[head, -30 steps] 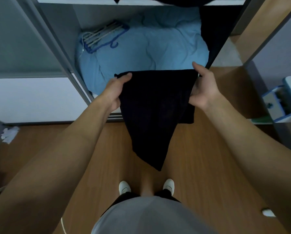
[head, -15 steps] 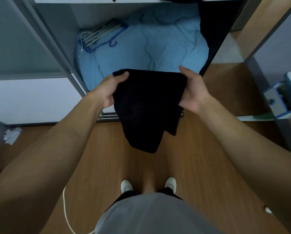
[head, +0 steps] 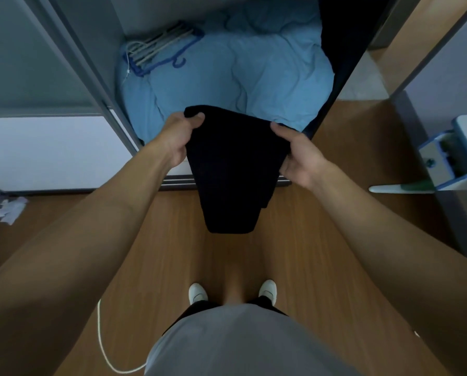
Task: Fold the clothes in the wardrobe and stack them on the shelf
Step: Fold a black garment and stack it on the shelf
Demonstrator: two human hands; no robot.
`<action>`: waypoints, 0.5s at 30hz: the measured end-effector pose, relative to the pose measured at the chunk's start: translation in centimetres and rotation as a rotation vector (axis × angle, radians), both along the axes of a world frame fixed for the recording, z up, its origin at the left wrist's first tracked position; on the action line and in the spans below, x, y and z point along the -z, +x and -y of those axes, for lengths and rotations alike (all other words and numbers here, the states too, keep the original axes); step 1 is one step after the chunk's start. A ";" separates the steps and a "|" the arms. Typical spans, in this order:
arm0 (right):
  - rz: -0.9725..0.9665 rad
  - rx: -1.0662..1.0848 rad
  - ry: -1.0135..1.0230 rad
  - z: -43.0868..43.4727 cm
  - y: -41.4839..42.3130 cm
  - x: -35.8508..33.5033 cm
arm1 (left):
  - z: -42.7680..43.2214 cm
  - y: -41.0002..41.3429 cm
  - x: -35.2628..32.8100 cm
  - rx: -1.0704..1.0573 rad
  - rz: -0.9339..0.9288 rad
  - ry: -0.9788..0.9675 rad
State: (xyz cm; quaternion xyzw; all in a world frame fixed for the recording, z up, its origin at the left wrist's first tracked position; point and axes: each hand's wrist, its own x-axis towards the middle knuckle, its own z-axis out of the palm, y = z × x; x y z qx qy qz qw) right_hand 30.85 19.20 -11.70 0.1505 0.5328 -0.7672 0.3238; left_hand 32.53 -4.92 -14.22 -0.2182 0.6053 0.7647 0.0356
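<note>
The left grip (head: 182,137) grasps the upper left corner of a black garment (head: 235,172), thumb laid over the top edge and the fingers tucked out of sight behind the cloth. The right grip (head: 298,156) grasps the opposite upper corner, thumb along the top edge and fingers curled under the side fold. Held between the two, the garment hangs in the air in front of the open wardrobe (head: 91,77), doubled over on itself, wide at the top and narrowing to a rounded lower end above the wooden floor (head: 172,240). It touches no shelf and no other cloth

Just behind it, the bottom of the wardrobe is filled with rumpled light blue bedding (head: 254,71). A bundle of hangers (head: 159,47), pale ones with one blue, lies on the bedding's far left corner. Dark cloth (head: 343,36) hangs along the right inner side of the wardrobe. The sliding-door track (head: 178,183) runs along the floor below the grips

Nearer the person, two white shoes (head: 197,293) stand side by side on the floor, under the hem of a grey shirt (head: 240,343). A white cord (head: 104,348) curves over the boards at lower left. Crumpled white paper (head: 11,210) lies by the left wall. At the right edge stands a blue and white object (head: 449,156) that I cannot make out
</note>
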 end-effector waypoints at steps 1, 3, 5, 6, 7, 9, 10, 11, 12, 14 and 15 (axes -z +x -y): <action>-0.041 -0.025 0.010 0.1 0.2 0.1 | 0.0 -0.1 -0.1 -0.030 0.010 0.073; -0.081 -0.006 0.007 0.4 0.4 0.2 | 0.4 0.3 -0.2 -0.012 0.012 0.209; -0.045 0.038 -0.014 1.0 0.3 0.1 | 0.7 0.8 0.3 0.052 0.011 0.187; -0.015 0.051 -0.017 1.4 0.3 0.0 | 0.7 1.1 0.6 0.068 0.015 0.115; 0.010 0.056 -0.009 1.8 0.3 0.0 | 0.7 1.2 0.8 0.061 0.020 0.044; 0.033 0.041 0.020 2.4 0.5 0.0 | 0.8 1.3 1.1 -0.008 0.037 -0.014; 0.026 0.020 0.033 2.5 0.7 0.0 | 1.0 1.2 1.3 -0.045 0.042 -0.020; 0.001 -0.014 0.045 2.5 0.8 0.0 | 1.1 1.1 1.4 -0.072 0.046 -0.017; -0.048 -0.061 0.060 2.3 1.0 0.1 | 1.1 1.1 1.4 -0.094 0.047 -0.003; -0.178 -0.175 0.120 1.9 1.4 0.2 | 1.2 1.0 1.3 -0.125 0.047 0.044; -0.223 -0.205 0.140 1.8 1.5 0.2 | 1.2 0.8 1.2 -0.128 0.046 0.072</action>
